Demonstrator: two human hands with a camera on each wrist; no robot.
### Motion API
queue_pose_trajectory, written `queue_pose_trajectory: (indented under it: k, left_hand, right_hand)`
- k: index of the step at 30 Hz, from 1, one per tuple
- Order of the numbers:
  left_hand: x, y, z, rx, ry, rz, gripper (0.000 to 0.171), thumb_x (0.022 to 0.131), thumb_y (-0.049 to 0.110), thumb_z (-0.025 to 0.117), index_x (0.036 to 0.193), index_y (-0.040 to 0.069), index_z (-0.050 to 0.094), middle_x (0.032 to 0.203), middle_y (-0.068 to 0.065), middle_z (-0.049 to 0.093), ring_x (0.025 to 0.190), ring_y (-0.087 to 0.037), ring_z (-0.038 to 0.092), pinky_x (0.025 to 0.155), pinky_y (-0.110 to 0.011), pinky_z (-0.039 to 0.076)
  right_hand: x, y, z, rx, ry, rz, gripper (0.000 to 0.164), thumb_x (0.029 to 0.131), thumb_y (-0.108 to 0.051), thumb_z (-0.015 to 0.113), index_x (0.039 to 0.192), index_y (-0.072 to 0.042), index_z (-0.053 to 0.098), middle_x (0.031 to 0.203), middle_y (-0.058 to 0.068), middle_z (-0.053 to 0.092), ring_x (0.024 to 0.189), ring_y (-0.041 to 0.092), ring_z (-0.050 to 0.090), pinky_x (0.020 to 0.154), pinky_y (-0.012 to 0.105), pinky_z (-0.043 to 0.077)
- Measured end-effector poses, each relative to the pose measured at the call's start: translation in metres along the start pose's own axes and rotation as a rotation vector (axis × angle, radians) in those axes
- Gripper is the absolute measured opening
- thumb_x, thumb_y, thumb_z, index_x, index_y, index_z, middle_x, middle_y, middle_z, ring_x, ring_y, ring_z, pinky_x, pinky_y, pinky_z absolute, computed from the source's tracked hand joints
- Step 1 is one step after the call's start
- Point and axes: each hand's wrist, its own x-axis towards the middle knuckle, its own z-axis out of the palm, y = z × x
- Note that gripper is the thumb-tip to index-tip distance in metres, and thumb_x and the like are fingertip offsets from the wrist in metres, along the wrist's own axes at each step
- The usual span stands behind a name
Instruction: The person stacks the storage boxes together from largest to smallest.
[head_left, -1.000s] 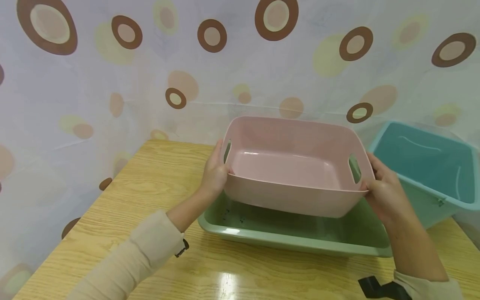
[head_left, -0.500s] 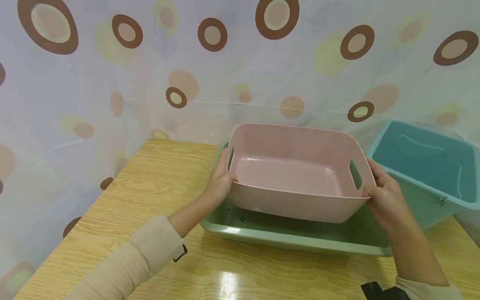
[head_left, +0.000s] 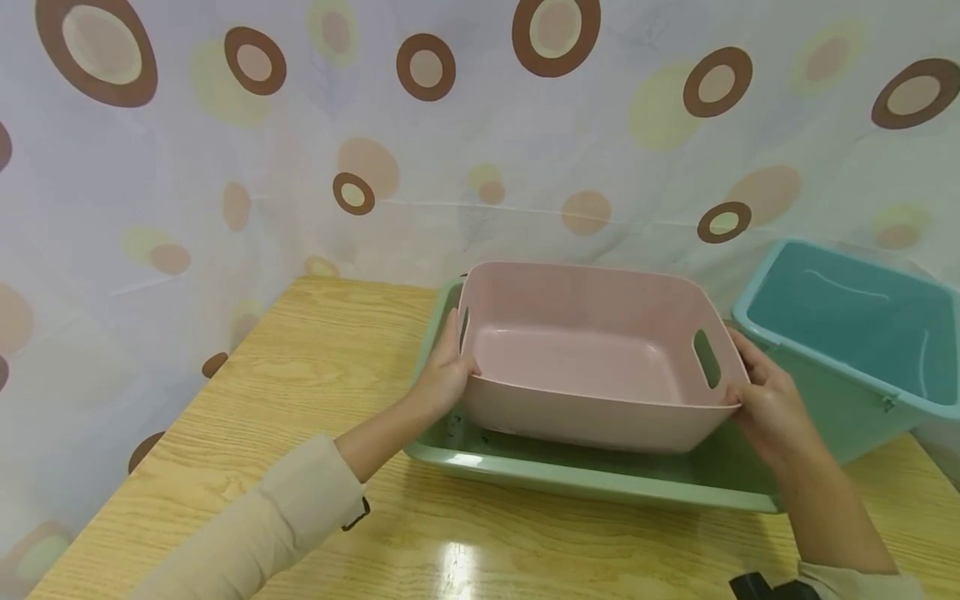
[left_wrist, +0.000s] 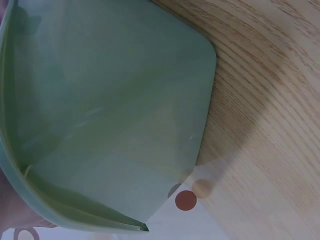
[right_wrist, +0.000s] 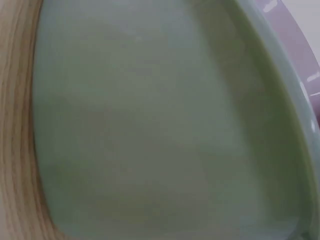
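Note:
Both hands hold a pink plastic basin point(head_left: 577, 358) with a slot handle in each short end. It is tilted toward the head camera and sits partly inside a larger green basin point(head_left: 585, 479) on the table. At the pink basin's left end, my left hand point(head_left: 444, 371) grips the wall, thumb over the near rim. My right hand point(head_left: 768, 400) pinches the near right corner, its thumb inside the rim. Fingers beneath and behind the walls are hidden. The left wrist view is filled by the green basin's outer wall point(left_wrist: 115, 100); likewise the right wrist view shows that green wall point(right_wrist: 145, 125).
A teal bin point(head_left: 847, 333) stands tilted at the right, close to my right hand. Underneath everything is a wooden table point(head_left: 315, 375), its left edge running diagonally. A white sheet with coloured circles point(head_left: 465, 125) hangs behind the table.
The pink basin has come down lower into the green basin, with both hands moving down along with it. The green basin and teal bin have stayed in place.

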Motion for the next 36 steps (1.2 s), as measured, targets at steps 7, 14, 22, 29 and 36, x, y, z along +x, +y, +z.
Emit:
queue_pose_trajectory:
  k: [7, 14, 22, 29, 36]
  left_hand:
    - [-0.003, -0.003, -0.003, 0.049, -0.053, -0.038, 0.086, 0.075, -0.003, 0.041, 0.145, -0.005, -0.008, 0.155, -0.020, -0.009, 0.143, -0.028, -0.008, 0.117, -0.045, -0.001]
    - [-0.006, -0.005, -0.006, 0.081, -0.093, -0.071, 0.085, 0.076, 0.000, 0.040, 0.145, -0.005, -0.009, 0.155, -0.018, -0.011, 0.143, -0.028, -0.009, 0.117, -0.045, -0.001]
    - [-0.004, -0.008, -0.006, 0.079, -0.127, -0.082, 0.087, 0.075, 0.000, 0.042, 0.145, -0.006, -0.010, 0.154, -0.020, -0.012, 0.143, -0.029, -0.009, 0.117, -0.045, -0.002]
    - [-0.004, -0.012, -0.007, 0.089, -0.158, -0.083, 0.087, 0.076, 0.000, 0.042, 0.146, -0.003, -0.010, 0.154, -0.019, -0.013, 0.143, -0.030, -0.009, 0.116, -0.047, -0.002]
    - [-0.004, -0.015, -0.008, 0.099, -0.170, -0.078, 0.086, 0.078, 0.000, 0.041, 0.145, -0.005, -0.012, 0.154, -0.020, -0.013, 0.143, -0.030, -0.009, 0.116, -0.046, -0.002]
  right_hand:
    - [-0.002, 0.008, -0.002, -0.063, -0.041, -0.016, 0.081, 0.075, 0.023, 0.027, 0.148, 0.000, 0.001, 0.142, -0.003, 0.030, 0.110, -0.003, 0.044, 0.076, 0.015, 0.044]
    - [-0.001, 0.008, -0.003, -0.123, -0.030, 0.044, 0.081, 0.075, 0.022, 0.029, 0.146, 0.004, -0.006, 0.145, 0.001, 0.024, 0.108, -0.007, 0.043, 0.075, 0.014, 0.044]
    - [-0.003, 0.005, -0.006, -0.244, -0.070, 0.085, 0.082, 0.076, 0.020, 0.033, 0.146, 0.003, -0.006, 0.148, 0.005, 0.020, 0.107, -0.008, 0.042, 0.076, 0.012, 0.042]
    - [-0.001, 0.005, -0.009, -0.352, -0.090, 0.121, 0.084, 0.075, 0.017, 0.036, 0.146, 0.004, -0.007, 0.154, 0.020, 0.004, 0.111, -0.009, 0.038, 0.078, 0.008, 0.040]
    - [0.000, 0.008, -0.007, -0.398, -0.094, 0.118, 0.084, 0.073, 0.017, 0.038, 0.145, 0.007, -0.006, 0.152, 0.026, 0.004, 0.111, -0.009, 0.037, 0.078, 0.007, 0.039]
